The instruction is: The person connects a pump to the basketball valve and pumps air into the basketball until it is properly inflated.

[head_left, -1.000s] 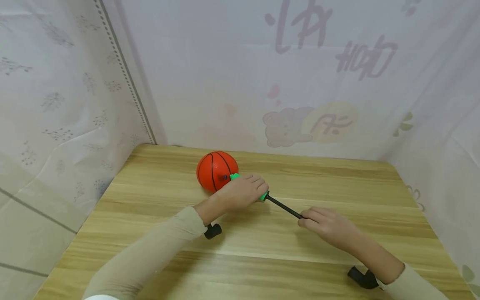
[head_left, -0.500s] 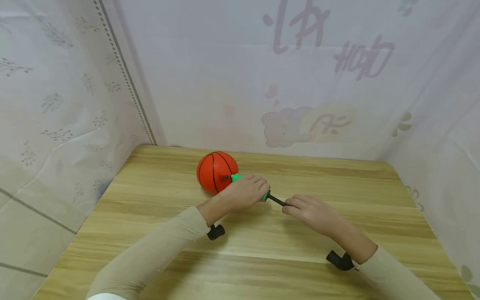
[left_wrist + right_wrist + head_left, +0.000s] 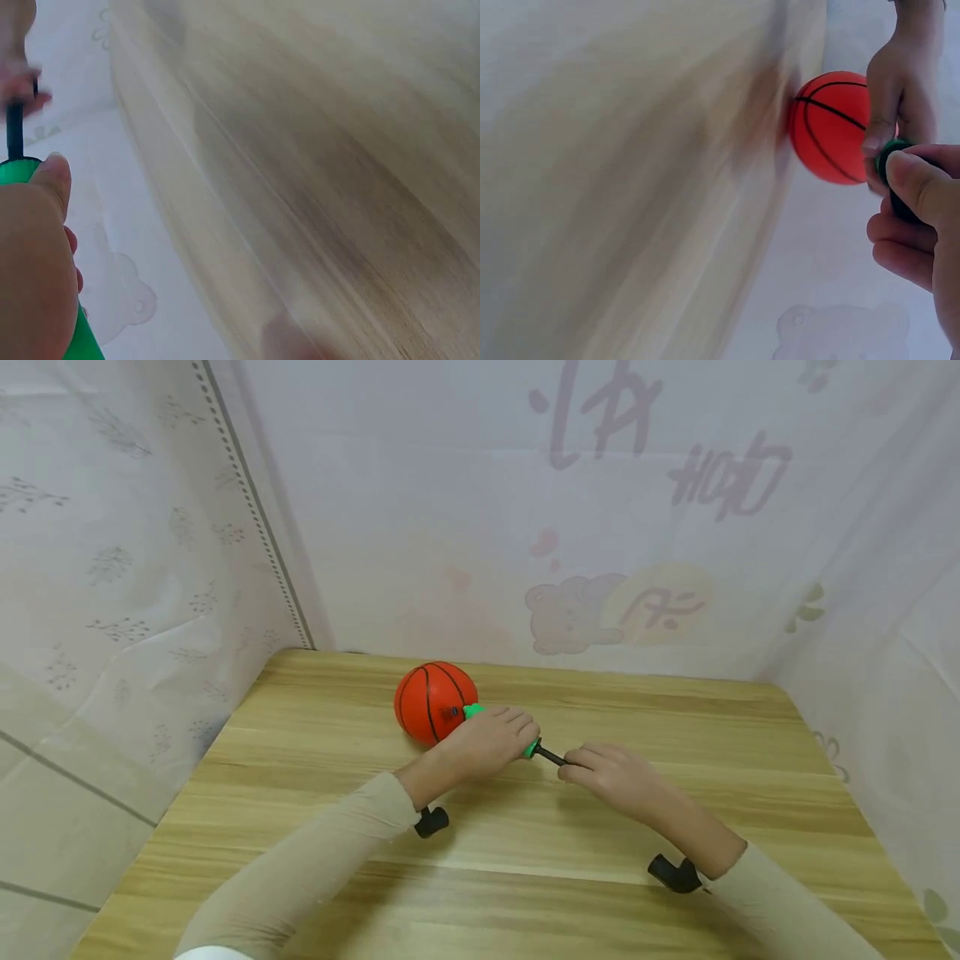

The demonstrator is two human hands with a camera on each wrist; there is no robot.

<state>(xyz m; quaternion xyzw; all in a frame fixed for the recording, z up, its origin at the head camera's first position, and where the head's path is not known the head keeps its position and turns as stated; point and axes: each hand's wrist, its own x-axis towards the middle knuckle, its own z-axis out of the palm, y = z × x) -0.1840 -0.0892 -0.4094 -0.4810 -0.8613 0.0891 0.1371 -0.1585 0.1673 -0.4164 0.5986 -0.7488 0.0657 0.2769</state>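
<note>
A small red-orange basketball [image 3: 429, 702] with black seams rests on the table, its visible side dented around a dark spot. The green ball pump [image 3: 474, 711] points at the ball, its front end right at the ball's side. Curled over the pump's barrel is my left hand [image 3: 489, 745]; the thumb lies along it in the left wrist view. My right hand [image 3: 618, 781] grips the far end of the black pump rod [image 3: 552, 756], a short length of which shows between the hands. In the right wrist view, thumb and fingers wrap the dark handle [image 3: 904, 195].
The wood-grain table [image 3: 487, 902] runs back to a pale printed curtain [image 3: 420, 510], which also hangs along both sides. Black wrist mounts [image 3: 432, 822] hang under both forearms, close over the tabletop.
My right hand has moved left and slightly away from me, toward the left hand, so the exposed rod is shorter. The left hand and the ball have hardly moved.
</note>
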